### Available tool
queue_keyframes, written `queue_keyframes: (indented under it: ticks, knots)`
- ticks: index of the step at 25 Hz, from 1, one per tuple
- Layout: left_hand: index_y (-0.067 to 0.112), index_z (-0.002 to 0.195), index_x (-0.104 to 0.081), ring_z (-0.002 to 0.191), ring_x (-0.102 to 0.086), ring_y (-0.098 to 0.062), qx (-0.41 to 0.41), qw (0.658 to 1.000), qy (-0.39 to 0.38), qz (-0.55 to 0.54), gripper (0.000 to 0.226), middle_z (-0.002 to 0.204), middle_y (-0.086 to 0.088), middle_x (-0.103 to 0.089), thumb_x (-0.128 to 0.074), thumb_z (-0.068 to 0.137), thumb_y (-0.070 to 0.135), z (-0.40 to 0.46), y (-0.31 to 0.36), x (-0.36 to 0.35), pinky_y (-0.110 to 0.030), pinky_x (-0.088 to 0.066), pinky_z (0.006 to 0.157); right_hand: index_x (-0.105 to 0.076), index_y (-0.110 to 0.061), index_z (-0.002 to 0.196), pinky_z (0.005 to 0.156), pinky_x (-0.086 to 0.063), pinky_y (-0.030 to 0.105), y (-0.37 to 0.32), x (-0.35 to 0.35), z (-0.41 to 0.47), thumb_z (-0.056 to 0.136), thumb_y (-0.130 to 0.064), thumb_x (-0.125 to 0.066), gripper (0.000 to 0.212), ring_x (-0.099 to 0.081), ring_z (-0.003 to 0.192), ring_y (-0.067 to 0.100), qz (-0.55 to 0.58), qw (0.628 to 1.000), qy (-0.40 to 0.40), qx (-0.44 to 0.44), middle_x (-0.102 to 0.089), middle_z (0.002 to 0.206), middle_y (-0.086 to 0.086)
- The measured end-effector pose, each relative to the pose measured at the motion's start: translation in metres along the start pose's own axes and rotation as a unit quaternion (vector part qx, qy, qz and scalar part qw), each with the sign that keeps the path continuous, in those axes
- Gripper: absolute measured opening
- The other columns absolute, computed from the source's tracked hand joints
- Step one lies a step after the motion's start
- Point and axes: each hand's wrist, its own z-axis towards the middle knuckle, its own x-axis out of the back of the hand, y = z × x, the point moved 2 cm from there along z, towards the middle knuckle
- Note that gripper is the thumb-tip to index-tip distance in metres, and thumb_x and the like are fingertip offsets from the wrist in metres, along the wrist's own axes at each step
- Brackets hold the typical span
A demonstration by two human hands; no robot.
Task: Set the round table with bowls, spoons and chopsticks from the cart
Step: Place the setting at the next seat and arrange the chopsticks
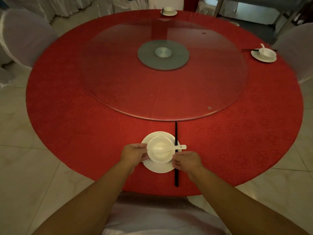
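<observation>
Red round table [84, 116], one place being set at the near edge.
The bowl [160, 154] with a spoon [166, 148] on a plate [157, 167] is gripped at its rim by the left hand [133, 154] and right hand [187, 161]; chopsticks [176, 133] lie just right.

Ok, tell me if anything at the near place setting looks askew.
The bowl sits off-centre on its plate, pushed toward the far rim. The spoon handle juts over the bowl's right edge, above the chopsticks, which lie straight and pass under the plate's right rim. Both hands are at the bowl. Nothing is spilled or broken.
</observation>
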Motion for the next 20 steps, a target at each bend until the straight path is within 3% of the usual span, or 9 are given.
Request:
queue_keyframes:
  ticks: [8,12,14,17,20]
  knots:
    - [-0.001,0.109,-0.071,0.082,-0.076,-0.026,0.005,1.000,0.006,0.016,0.024,0.098,-0.019,-0.074,-0.073,0.085,-0.005,-0.003,0.004,-0.002,-0.023,-0.061,0.058,-0.071,-0.001,0.095,0.055,-0.062,0.024,-0.003,0.001,0.001,0.087,0.000,-0.074,0.008,-0.072,0.076,0.025,-0.021,1.000,0.010,0.010,-0.074,0.087,0.019]
    - [0.002,0.112,-0.072,0.081,-0.073,-0.022,-0.022,0.995,0.006,0.102,0.026,0.096,-0.014,-0.075,-0.073,0.086,0.004,-0.002,0.007,0.003,-0.032,-0.064,0.069,-0.073,-0.007,0.088,0.055,-0.062,0.025,-0.007,0.005,-0.001,0.087,-0.002,-0.073,0.005,-0.069,0.067,0.020,-0.057,0.998,-0.007,0.039,-0.074,0.082,0.016]
    - [0.006,0.109,-0.074,0.083,-0.071,-0.024,-0.077,0.976,0.029,0.201,0.024,0.094,-0.011,-0.074,-0.073,0.086,0.012,-0.001,0.014,0.005,-0.041,-0.062,0.080,-0.075,-0.008,0.090,0.060,-0.063,0.030,-0.011,0.012,-0.004,0.087,-0.005,-0.073,0.005,-0.068,0.066,0.019,-0.103,0.993,-0.007,0.054,-0.075,0.083,0.015]
    - [0.016,0.102,-0.074,0.088,-0.069,-0.019,-0.163,0.924,0.029,0.344,0.018,0.095,-0.001,-0.074,-0.074,0.085,0.022,-0.009,0.033,0.001,-0.028,-0.051,0.073,-0.075,-0.010,0.091,0.069,-0.062,0.041,-0.022,0.029,-0.006,0.088,-0.012,-0.071,0.006,-0.070,0.070,0.021,-0.207,0.972,0.008,0.113,-0.075,0.084,0.011]
    - [0.022,0.102,-0.073,0.089,-0.068,-0.013,-0.230,0.854,0.002,0.466,0.018,0.098,0.006,-0.074,-0.072,0.086,0.031,-0.023,0.059,-0.013,-0.026,-0.050,0.075,-0.073,-0.015,0.102,0.070,-0.054,0.025,-0.043,0.055,-0.014,0.089,-0.024,-0.070,0.016,-0.069,0.086,0.013,-0.330,0.921,0.027,0.207,-0.075,0.097,-0.002]
